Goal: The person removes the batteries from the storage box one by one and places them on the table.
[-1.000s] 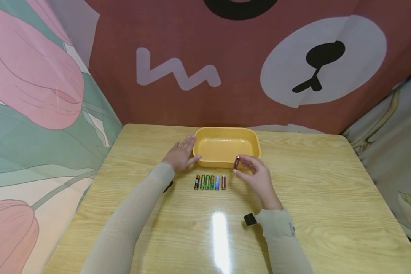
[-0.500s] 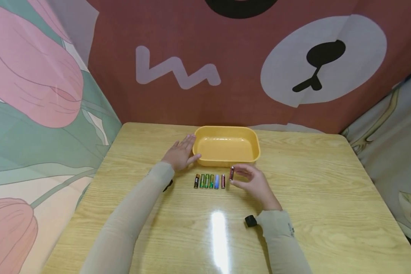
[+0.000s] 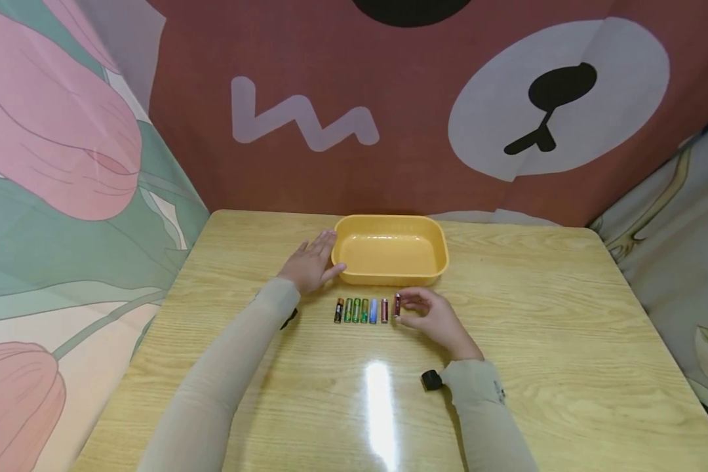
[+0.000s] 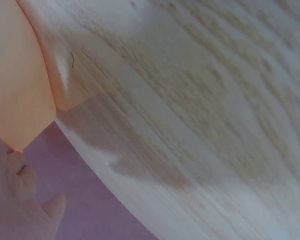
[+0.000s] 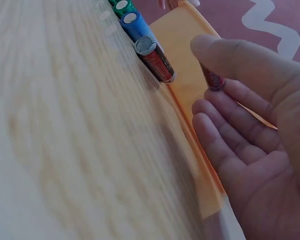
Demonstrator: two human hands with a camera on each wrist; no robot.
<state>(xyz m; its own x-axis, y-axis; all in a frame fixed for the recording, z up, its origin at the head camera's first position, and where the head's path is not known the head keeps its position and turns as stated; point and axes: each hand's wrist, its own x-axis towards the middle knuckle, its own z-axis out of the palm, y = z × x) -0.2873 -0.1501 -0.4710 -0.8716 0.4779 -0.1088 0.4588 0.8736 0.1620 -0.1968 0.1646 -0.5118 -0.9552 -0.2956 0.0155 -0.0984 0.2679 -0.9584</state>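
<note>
My right hand (image 3: 433, 318) pinches a dark red battery (image 3: 397, 305) by its ends between thumb and fingers, at the right end of a row of batteries. In the right wrist view the thumb partly hides that held battery (image 5: 214, 80). Beside it lies another red battery (image 3: 385, 311), then a blue one (image 3: 373, 311), several green ones (image 3: 356, 311) and a black one with an orange end (image 3: 339, 311). My left hand (image 3: 309, 263) rests with straight fingers against the left side of a yellow plastic basin (image 3: 389, 280), thumb at its front corner.
The basin stands near the back edge of the wooden table (image 3: 537, 328), just behind the battery row. A printed cloth (image 3: 413, 177) hangs right behind the table. A black wrist camera (image 3: 432, 380) sticks out from the right sleeve.
My right hand has brought the red battery down and left, from in front of the basin's rim to the right end of the row. The left hand has stayed at the basin.
</note>
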